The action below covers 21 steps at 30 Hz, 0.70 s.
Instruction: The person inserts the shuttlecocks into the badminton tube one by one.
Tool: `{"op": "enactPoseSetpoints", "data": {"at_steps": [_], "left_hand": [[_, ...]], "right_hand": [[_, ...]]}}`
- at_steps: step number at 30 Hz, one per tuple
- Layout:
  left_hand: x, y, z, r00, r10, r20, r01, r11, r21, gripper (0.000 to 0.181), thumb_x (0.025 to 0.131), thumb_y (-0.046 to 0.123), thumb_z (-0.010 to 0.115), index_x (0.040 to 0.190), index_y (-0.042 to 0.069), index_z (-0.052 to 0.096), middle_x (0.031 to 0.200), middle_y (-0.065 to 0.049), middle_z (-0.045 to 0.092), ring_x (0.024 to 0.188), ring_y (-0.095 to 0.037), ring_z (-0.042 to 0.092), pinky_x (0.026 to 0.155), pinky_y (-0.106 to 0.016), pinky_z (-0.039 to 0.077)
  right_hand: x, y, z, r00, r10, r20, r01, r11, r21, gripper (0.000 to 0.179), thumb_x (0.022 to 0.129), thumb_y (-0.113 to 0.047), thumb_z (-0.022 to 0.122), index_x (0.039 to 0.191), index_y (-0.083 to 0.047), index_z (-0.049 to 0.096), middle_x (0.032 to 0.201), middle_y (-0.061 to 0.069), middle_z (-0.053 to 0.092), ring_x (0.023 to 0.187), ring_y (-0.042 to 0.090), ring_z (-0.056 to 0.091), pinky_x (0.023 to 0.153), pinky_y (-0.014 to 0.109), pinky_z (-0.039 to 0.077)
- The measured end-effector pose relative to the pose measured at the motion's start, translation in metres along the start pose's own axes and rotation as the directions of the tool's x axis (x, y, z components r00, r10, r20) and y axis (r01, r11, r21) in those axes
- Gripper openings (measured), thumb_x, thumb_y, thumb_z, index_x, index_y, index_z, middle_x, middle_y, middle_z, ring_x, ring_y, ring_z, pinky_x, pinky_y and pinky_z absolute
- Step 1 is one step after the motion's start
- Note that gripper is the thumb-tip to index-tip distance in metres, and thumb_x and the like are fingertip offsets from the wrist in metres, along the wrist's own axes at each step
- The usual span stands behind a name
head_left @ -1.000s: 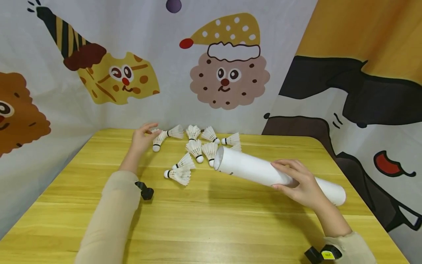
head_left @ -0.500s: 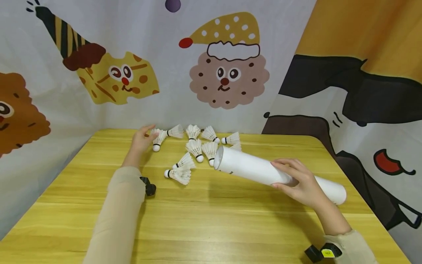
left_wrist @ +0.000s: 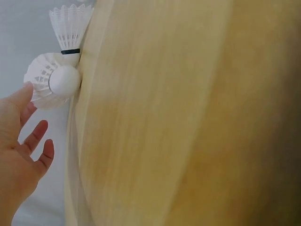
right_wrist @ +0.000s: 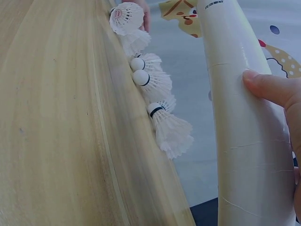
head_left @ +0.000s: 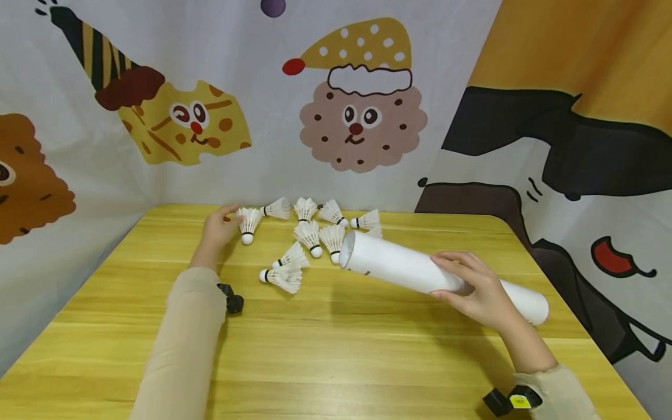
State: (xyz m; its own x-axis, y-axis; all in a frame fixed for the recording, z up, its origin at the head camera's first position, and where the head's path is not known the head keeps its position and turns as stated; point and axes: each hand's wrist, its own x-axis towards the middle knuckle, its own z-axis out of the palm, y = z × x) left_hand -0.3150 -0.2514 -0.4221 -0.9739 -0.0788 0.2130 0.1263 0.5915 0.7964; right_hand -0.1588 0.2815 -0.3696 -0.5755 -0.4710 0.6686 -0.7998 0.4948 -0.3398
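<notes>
In the head view my left hand (head_left: 217, 227) is at the back left of the table. Its thumb and index finger pinch the feather skirt of a white shuttlecock (head_left: 249, 224), whose cork points toward me. The left wrist view shows the thumb on this shuttlecock's (left_wrist: 44, 77) feathers, the other fingers apart from it. My right hand (head_left: 475, 289) grips a long white tube (head_left: 391, 262) around its middle, tilted above the table. The tube's open end faces left toward the shuttlecocks. In the right wrist view my thumb lies along the tube (right_wrist: 235, 122).
Several more shuttlecocks lie along the table's back, including a pair (head_left: 286, 271) nearer the front. The tube's open end overlaps one shuttlecock (head_left: 332, 240) in the head view. A patterned cloth (head_left: 210, 35) hangs behind the wooden table (head_left: 315, 361).
My left hand has closed its thumb and finger on the leftmost shuttlecock, which has turned slightly, its cork now a little nearer me. The right hand and tube have stayed in place.
</notes>
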Motion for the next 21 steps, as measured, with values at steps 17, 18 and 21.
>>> {"op": "enactPoseSetpoints", "data": {"at_steps": [17,18,21], "left_hand": [[-0.013,-0.001,-0.013,0.995,-0.104,-0.004,0.104,0.992,-0.068,0.034,0.094,0.022,0.064,0.117,-0.004,0.066,0.115,-0.021,0.063,0.099,-0.024,0.053,0.075,-0.024,0.042],[-0.014,-0.001,-0.014,0.993,-0.116,-0.001,0.115,0.990,-0.086,0.036,0.093,0.024,0.065,0.116,-0.004,0.066,0.115,-0.021,0.063,0.099,-0.022,0.053,0.075,-0.021,0.042],[-0.018,0.000,-0.016,0.989,-0.151,-0.001,0.149,0.981,-0.127,0.039,0.091,0.029,0.067,0.112,-0.004,0.067,0.115,-0.018,0.064,0.097,-0.016,0.053,0.074,-0.019,0.042]], "right_hand": [[0.017,-0.032,-0.008,0.999,-0.026,-0.020,0.027,0.999,0.029,0.058,0.064,-0.004,0.087,0.117,0.006,0.064,0.112,0.022,0.060,0.104,0.024,0.052,0.083,0.012,0.041],[0.017,-0.032,-0.008,0.999,-0.027,-0.020,0.028,0.999,0.028,0.058,0.064,-0.005,0.087,0.117,0.006,0.064,0.112,0.022,0.060,0.103,0.024,0.052,0.083,0.012,0.041],[0.017,-0.033,-0.008,0.999,-0.031,-0.021,0.032,0.999,0.027,0.058,0.064,-0.005,0.087,0.116,0.006,0.064,0.112,0.023,0.061,0.103,0.025,0.052,0.083,0.012,0.041]]}}
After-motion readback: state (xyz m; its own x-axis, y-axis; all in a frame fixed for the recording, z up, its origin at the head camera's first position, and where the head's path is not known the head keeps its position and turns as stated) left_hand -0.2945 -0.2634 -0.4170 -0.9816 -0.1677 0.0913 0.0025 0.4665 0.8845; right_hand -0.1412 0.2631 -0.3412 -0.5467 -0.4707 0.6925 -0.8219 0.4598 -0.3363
